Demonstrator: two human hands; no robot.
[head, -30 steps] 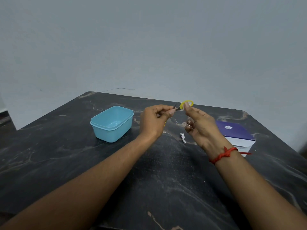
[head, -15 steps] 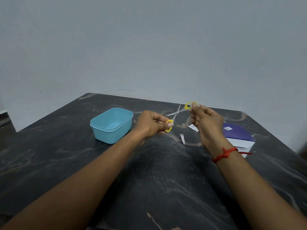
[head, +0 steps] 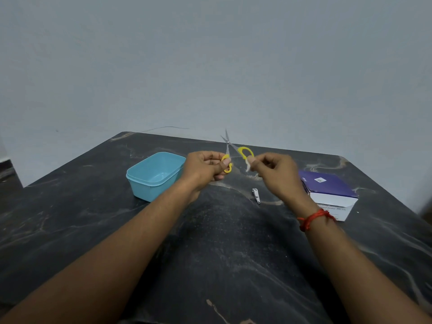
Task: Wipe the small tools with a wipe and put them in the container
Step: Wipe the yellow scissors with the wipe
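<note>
Small scissors (head: 228,146) with yellow loop handles are held above the table, blades spread open and pointing up and away. My left hand (head: 205,169) pinches the left yellow loop. My right hand (head: 273,170) pinches a small white wipe (head: 248,165) against the right yellow loop (head: 244,152). A silver nail clipper (head: 256,195) lies on the table below my right hand. The light blue container (head: 155,175) stands open to the left of my left hand; nothing shows inside it.
A purple and white box (head: 328,192) sits at the right, behind my right wrist. The dark marbled table (head: 222,253) runs to its far edge against a plain grey wall.
The scissors have swung from lying sideways between my hands to standing with the blades up and opened wider. Both hands have moved lower and nearer to me.
</note>
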